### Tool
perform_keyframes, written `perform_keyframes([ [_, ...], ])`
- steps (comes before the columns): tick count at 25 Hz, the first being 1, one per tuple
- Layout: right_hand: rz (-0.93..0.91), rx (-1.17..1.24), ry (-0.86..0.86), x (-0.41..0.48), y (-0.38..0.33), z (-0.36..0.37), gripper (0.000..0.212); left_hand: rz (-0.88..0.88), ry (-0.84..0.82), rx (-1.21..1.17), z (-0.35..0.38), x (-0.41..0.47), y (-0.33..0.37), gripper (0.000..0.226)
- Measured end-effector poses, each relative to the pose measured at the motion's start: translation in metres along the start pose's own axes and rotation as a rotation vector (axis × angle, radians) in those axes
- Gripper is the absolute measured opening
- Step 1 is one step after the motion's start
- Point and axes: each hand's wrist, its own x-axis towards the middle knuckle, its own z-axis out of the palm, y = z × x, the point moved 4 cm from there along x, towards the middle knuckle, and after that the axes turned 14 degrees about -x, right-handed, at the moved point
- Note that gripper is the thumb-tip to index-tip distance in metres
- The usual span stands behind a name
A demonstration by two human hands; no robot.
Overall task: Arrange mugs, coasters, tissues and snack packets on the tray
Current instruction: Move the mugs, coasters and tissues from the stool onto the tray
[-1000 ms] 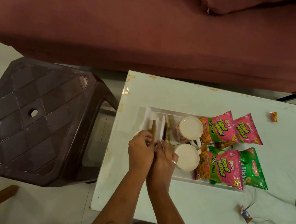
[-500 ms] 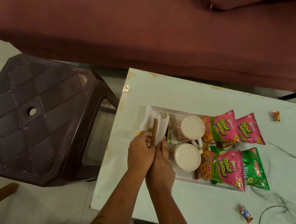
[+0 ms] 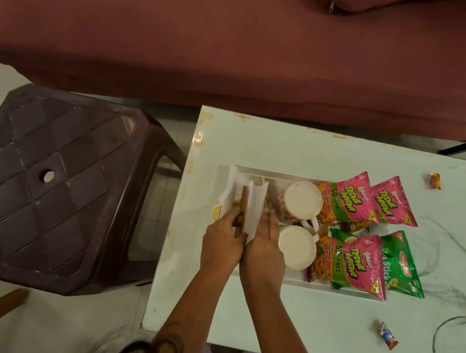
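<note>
Tissues [image 3: 252, 206] stand folded at the left end of the white tray [image 3: 326, 287], with a thin brown coaster [image 3: 243, 203] upright on edge among them. My left hand [image 3: 224, 239] has its fingers [image 3: 233, 217] curled around the near end of that coaster and the tissue beside it, gripping them. My right hand [image 3: 264, 247] lies just beside the left, touching it, fingers straight and flat against the right side of the tissues, holding nothing.

To the right of my hands, two pale mugs sit in the tray: the far mug [image 3: 299, 201] with a red pattern on its side, and the near mug [image 3: 296, 246] touching my right hand. Their handles meet between them. Right of the mugs lie the snack packets: two pink ones [image 3: 347, 200] [image 3: 394, 202] at the far side, another pink one [image 3: 352, 266] near me, overlapping a green packet [image 3: 401, 266]. The packets spill over the tray's right edge.

The tray rests on a white marbled surface [image 3: 286, 141]. Two small wrapped sweets lie on it, one far right [image 3: 434, 181] and one nearer me [image 3: 387, 335]. A brown plastic stool [image 3: 54, 184] stands left of the surface, and a maroon sofa [image 3: 239, 43] runs behind.
</note>
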Motion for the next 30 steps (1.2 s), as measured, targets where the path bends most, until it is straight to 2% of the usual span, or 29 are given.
perform_keyframes([
  [3,-0.002,-0.005,-0.057,0.005,-0.002,-0.002,0.066,0.005,0.008,-0.012,0.001,-0.002,0.001,0.041],
  [6,-0.022,0.093,-0.036,0.003,-0.002,-0.013,0.068,0.025,0.068,-0.067,-0.001,-0.007,0.01,0.041],
  [8,-0.079,0.181,0.011,0.001,-0.002,-0.027,0.071,0.1,0.124,-0.095,0.0,-0.011,0.028,0.04],
  [11,-0.118,0.261,0.118,-0.003,0.008,-0.05,0.073,0.254,0.096,-0.139,0.013,-0.016,0.064,0.038],
  [15,0.026,0.307,0.358,-0.004,0.054,-0.084,0.06,0.353,0.075,-0.051,0.026,-0.018,0.083,0.041],
  [18,0.196,0.341,0.559,-0.005,0.117,-0.105,0.047,0.225,0.092,-0.033,0.025,-0.014,0.065,0.048],
  [20,0.346,0.429,0.573,-0.001,0.172,-0.107,0.04,0.128,0.096,0.017,0.024,-0.009,0.05,0.049],
  [23,0.625,0.604,0.422,0.011,0.257,-0.099,0.031,-0.012,0.182,0.007,0.013,0.001,0.034,0.055],
  [25,0.707,0.741,0.216,0.024,0.301,-0.089,0.032,-0.096,0.227,-0.028,0.005,0.009,0.025,0.061],
  [28,0.626,1.052,-0.146,0.045,0.328,-0.069,0.056,-0.237,0.249,-0.111,-0.002,0.027,0.012,0.061],
  [30,0.552,1.093,-0.286,0.057,0.332,-0.059,0.066,-0.326,0.195,-0.21,0.0,0.033,0.007,0.062],
])
